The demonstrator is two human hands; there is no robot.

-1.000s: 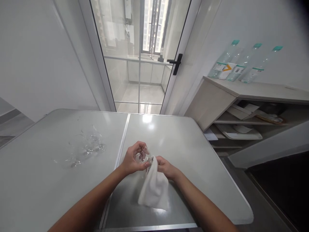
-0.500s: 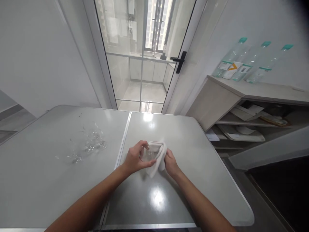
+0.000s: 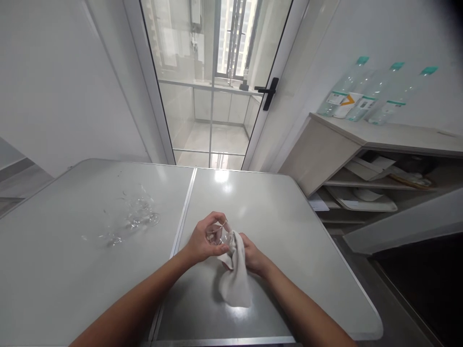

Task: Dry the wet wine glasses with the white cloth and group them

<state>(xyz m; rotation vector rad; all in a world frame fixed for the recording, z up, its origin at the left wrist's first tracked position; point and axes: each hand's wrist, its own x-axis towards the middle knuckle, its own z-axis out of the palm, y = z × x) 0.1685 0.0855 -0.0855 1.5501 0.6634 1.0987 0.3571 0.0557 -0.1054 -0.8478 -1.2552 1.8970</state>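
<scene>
My left hand [image 3: 202, 241] is curled around a small clear glass [image 3: 216, 234] above the grey table [image 3: 271, 217]. A white cloth [image 3: 235, 277] is pinched in my right hand [image 3: 253, 253] and pressed against the glass's right side, its loose end hanging down toward the tabletop. Both hands meet near the table's centre seam. Further left on the table stand several clear stemmed glasses [image 3: 139, 212], well apart from my hands.
A glass door with a black handle [image 3: 266, 91] stands behind the table. To the right, a wooden shelf unit [image 3: 361, 140] carries three plastic bottles [image 3: 365, 91] on top and papers inside. The table's right edge runs near it.
The cloth, bunched over the glass half a second ago, has slid down and hangs loose again. My hands stayed near the centre seam, turning slightly.
</scene>
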